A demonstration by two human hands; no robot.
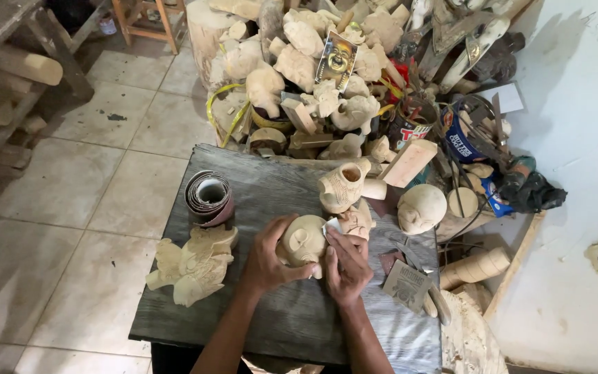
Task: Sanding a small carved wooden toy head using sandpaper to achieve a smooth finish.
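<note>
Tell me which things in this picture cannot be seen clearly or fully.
- Head view: the far side of the carved wooden head is covered by the left hand.
- The small pale piece under the right hand is mostly hidden by its fingers.
- The pile of carvings is cut by the top edge.
- The table front runs off the bottom edge.

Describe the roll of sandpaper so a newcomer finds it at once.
Start at the dark wooden table where the left hand and right hand hold a pale carved head. Look to its far left corner: the sandpaper roll lies there. It is the only coiled, reddish-brown thing among pale wood carvings.
</note>
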